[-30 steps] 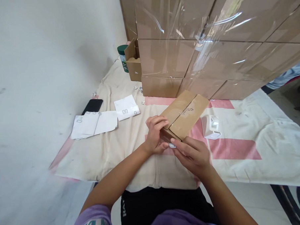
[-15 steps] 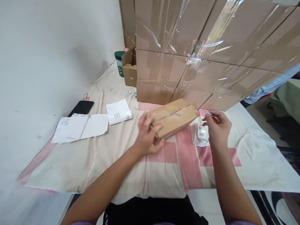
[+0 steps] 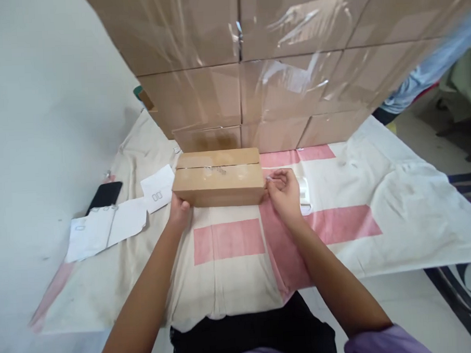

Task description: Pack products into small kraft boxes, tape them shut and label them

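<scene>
A closed brown cardboard box (image 3: 220, 178) lies on the cloth in front of me, its long side toward me. Faint markings and a shiny strip show near the seam on its top. My left hand (image 3: 179, 213) grips the box's left end, thumb on the near side and the other fingers mostly hidden. At the right end, my right hand (image 3: 285, 192) pinches a small translucent piece (image 3: 269, 179) that looks like clear tape. Partly behind that hand stands a small white and clear holder (image 3: 305, 195), apparently a tape dispenser.
A wall of stacked cartons (image 3: 201, 97) under clear wrap rises just behind the box. Printed white papers (image 3: 105, 229) and a black phone (image 3: 105, 197) lie at left. Another person's light blue sleeve (image 3: 411, 88) shows at far right.
The box has turned from a slant to lie square in front of me. My right hand has moved from beside the white holder to the box's right end. The view has shifted.
</scene>
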{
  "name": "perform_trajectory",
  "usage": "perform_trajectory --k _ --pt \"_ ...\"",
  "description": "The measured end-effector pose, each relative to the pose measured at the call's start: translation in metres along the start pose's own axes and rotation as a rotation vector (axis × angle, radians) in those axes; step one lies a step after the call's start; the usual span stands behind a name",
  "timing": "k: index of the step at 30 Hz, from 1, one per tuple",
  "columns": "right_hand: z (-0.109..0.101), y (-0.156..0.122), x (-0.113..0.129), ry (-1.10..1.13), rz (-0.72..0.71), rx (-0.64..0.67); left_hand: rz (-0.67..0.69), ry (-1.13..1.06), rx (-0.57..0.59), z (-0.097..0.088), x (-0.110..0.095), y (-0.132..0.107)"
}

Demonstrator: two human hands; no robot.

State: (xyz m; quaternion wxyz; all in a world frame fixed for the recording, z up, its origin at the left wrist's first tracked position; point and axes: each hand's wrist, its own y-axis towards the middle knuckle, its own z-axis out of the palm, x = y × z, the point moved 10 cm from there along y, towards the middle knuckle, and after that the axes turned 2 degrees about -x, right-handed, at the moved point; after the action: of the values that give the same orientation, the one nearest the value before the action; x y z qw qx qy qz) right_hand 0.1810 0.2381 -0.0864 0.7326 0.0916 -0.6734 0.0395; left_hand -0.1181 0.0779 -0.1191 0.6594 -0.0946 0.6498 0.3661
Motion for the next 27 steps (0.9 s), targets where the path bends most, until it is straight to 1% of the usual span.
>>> perform_trajectory --k 3,5,7,9,12,14,17,23,27 --pt "0.017 -0.009 -0.016 0.125 0.149 0.093 -0.073 -0.063 0.040 0.002 0.008 0.002" --pt "0.024 -0.016 -0.019 0.192 0.166 0.104 -0.105 -0.086 0.033 0.001 0.008 0.002" --pt "0.024 -0.019 -0.019 0.230 0.160 0.077 -0.114 -0.094 0.012 -0.001 0.005 0.001" --pt "0.022 -0.020 -0.024 0.235 0.199 0.050 -0.115 -0.092 0.003 0.000 0.002 0.000" --pt "0.019 -0.018 -0.033 0.192 0.285 0.059 -0.107 -0.088 0.014 0.004 -0.004 -0.002" --pt "0.018 -0.018 -0.035 0.135 0.298 0.079 -0.098 -0.076 0.026 0.007 -0.007 -0.003" --pt "0.017 -0.018 -0.032 0.056 0.262 0.100 -0.093 -0.052 0.023 0.008 -0.007 -0.003" --pt "0.012 -0.021 -0.012 -0.126 0.036 0.062 -0.097 -0.022 0.013 -0.001 0.001 -0.001" --pt "0.012 -0.024 -0.001 -0.247 -0.061 0.065 -0.109 -0.016 0.011 -0.006 0.006 -0.002"
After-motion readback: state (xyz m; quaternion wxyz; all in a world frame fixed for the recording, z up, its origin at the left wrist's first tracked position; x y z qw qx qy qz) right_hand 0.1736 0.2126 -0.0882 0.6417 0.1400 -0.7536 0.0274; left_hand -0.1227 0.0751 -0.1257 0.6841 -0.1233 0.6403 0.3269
